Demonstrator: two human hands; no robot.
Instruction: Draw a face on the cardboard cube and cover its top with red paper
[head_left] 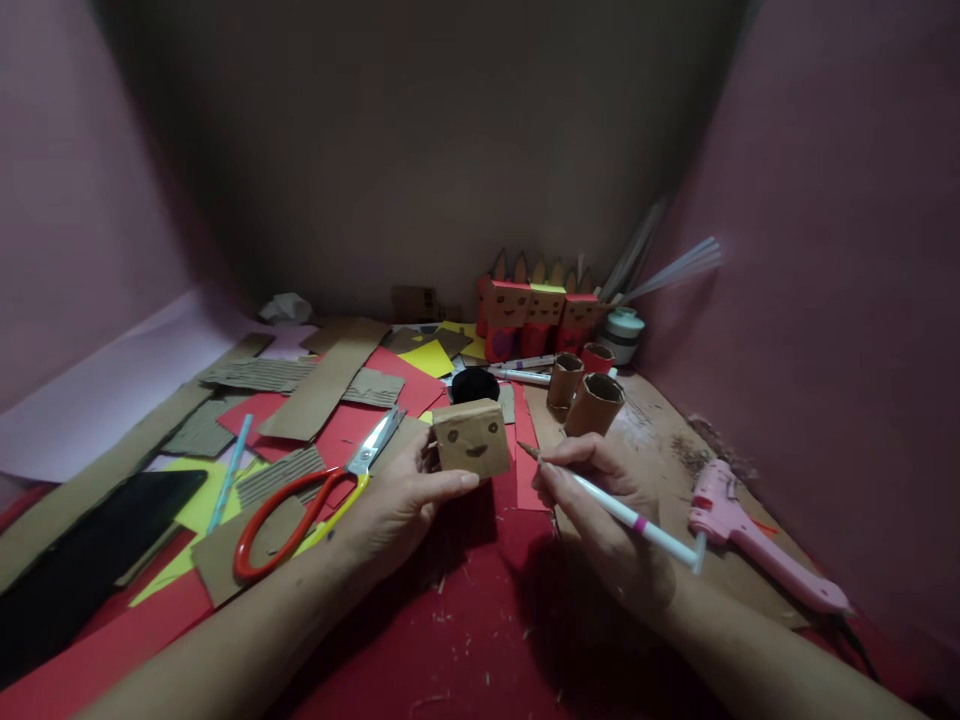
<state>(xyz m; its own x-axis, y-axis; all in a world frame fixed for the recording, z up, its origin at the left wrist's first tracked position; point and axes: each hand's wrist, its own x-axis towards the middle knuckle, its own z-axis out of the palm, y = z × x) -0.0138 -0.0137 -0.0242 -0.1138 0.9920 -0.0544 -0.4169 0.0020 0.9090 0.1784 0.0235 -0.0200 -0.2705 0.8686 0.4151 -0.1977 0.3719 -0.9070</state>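
My left hand (409, 500) is closed on a small cardboard box (471, 445), thumb along its lower front edge. Two dark eyes and a mouth are drawn on the face of the box. In my right hand (611, 515) is a white paintbrush (630, 517) with a purple band, gripped like a pen. Its brown bristle tip points at the box, a short gap away from it. Past the box sits a round pot of black paint (474, 384), partly hidden behind it. Cardboard tubes (595, 404) stand upright just beyond my right hand.
Scissors (360, 465) with red and yellow handles lie left, among cardboard strips (330, 385) and yellow and red paper. A pink glue gun (765, 540) rests at the right. Finished-looking box-headed figures (525, 310) stand at the back beside a white jar (621, 336).
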